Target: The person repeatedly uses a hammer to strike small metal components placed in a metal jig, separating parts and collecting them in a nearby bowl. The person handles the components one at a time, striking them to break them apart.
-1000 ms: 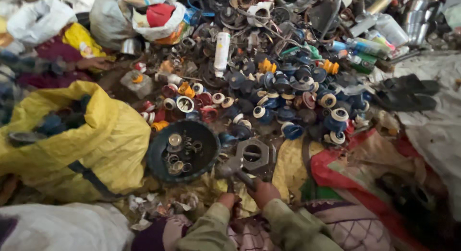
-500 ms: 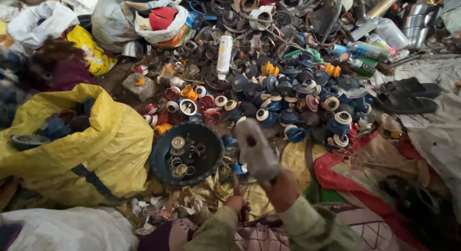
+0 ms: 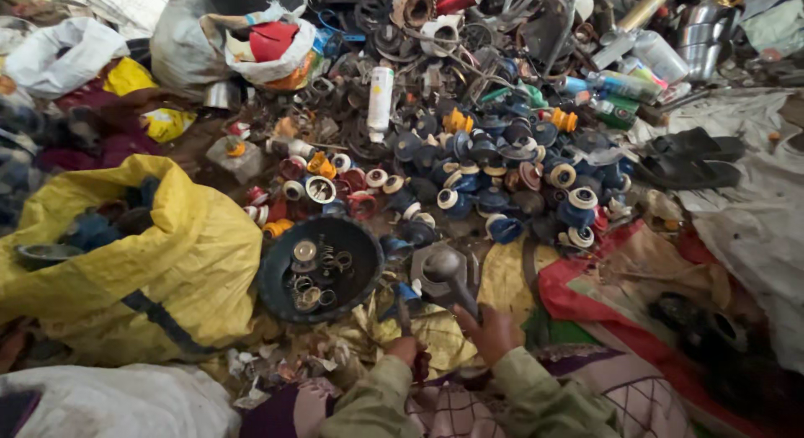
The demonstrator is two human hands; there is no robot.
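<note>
My right hand (image 3: 492, 332) grips the handle of a grey hammer (image 3: 446, 269), whose head rests down on a grey metal block (image 3: 423, 279) on the ground. My left hand (image 3: 404, 350) is closed on a thin dark tool (image 3: 403, 314) that points up toward the block. Just left of the block stands a black bowl (image 3: 280, 279) holding several small metal rings. Both hands sit at the bottom centre, with olive sleeves behind them.
A big pile of blue, red and orange round parts (image 3: 502, 178) spreads beyond the block. A yellow sack (image 3: 167, 254) lies at left, a red-edged sack (image 3: 620, 279) at right, black sandals (image 3: 687, 157) far right, a white bottle (image 3: 381, 95) and bags behind.
The hammer was raised half a second ago and has now come down onto the metal block. My left hand stays low by the block.
</note>
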